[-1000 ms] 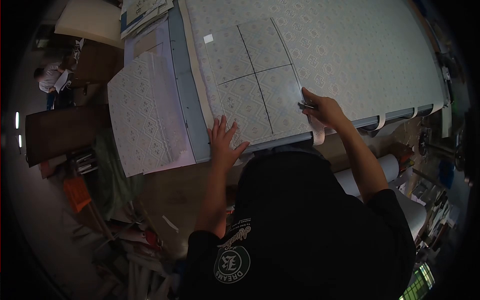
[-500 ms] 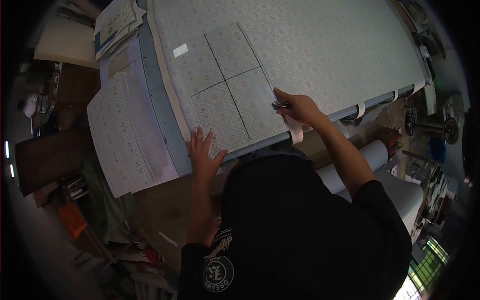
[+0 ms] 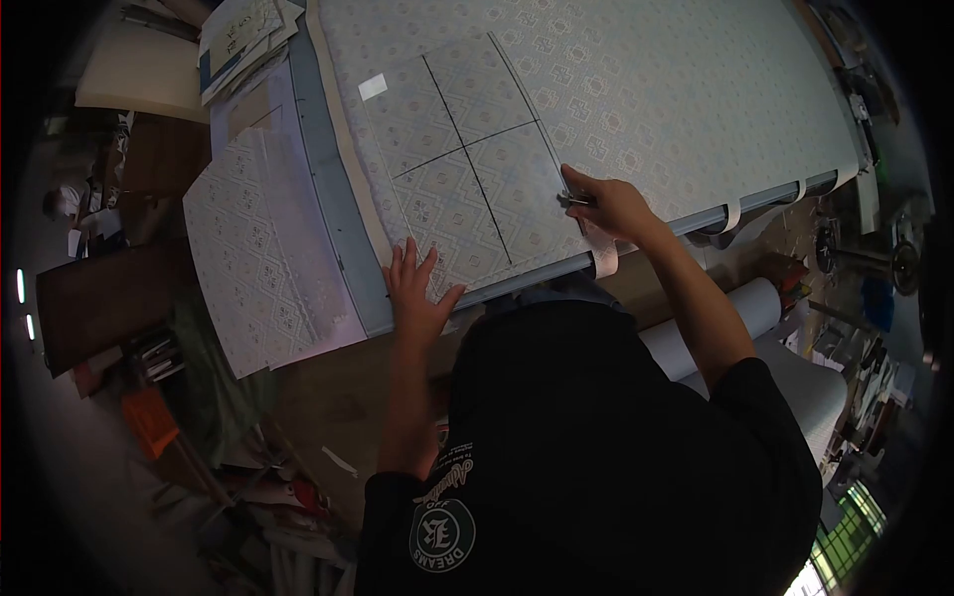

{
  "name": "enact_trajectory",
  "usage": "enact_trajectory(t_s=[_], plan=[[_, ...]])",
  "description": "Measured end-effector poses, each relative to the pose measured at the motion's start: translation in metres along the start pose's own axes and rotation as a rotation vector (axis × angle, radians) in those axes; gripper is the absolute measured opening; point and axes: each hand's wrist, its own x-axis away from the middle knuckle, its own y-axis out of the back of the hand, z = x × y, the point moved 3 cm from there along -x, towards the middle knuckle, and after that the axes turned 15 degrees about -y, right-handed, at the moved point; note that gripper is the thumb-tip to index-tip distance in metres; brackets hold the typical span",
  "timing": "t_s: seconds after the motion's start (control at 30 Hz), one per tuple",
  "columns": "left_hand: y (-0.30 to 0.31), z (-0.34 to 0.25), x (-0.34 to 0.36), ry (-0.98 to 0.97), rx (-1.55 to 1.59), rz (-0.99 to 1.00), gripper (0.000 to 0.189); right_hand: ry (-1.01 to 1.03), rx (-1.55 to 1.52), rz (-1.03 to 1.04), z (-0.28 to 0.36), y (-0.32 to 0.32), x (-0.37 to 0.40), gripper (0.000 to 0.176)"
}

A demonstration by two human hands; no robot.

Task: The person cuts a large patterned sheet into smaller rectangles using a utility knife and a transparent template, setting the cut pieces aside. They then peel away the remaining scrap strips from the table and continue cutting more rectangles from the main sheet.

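A clear rectangular sheet [image 3: 494, 159] marked with a black cross lies on pale patterned material [image 3: 656, 89] that covers the table. My left hand [image 3: 417, 298] rests at the sheet's near left corner, fingers spread and palm down. At the sheet's right edge, close to the table front, my right hand [image 3: 621, 212] is closed around a small metal-tipped tool [image 3: 573, 200]. Its tip is right by the edge line; the rest is hidden in my fingers, and I cannot tell its exact kind. A strip of the material [image 3: 603, 259] hangs over the table edge below that hand.
Left of the table's blue-grey border [image 3: 323, 189] lies another patterned piece [image 3: 253, 248]. Stacked papers or sample sheets [image 3: 238, 45] sit at the far left. More strips [image 3: 733, 214] hang from the front edge at right, and a grey roll [image 3: 750, 308] lies below.
The view has shifted slightly, so everything appears a little further right and higher. Both hands keep about the same places on the sheet.
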Motion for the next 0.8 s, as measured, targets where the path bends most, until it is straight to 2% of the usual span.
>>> enact_trajectory(t_s=[0.8], plan=[[0.0030, -0.0018, -0.0014, 0.021, 0.052, -0.023, 0.072, -0.006, 0.036, 0.012, 0.0017, 0.0006, -0.0003, 0.077]])
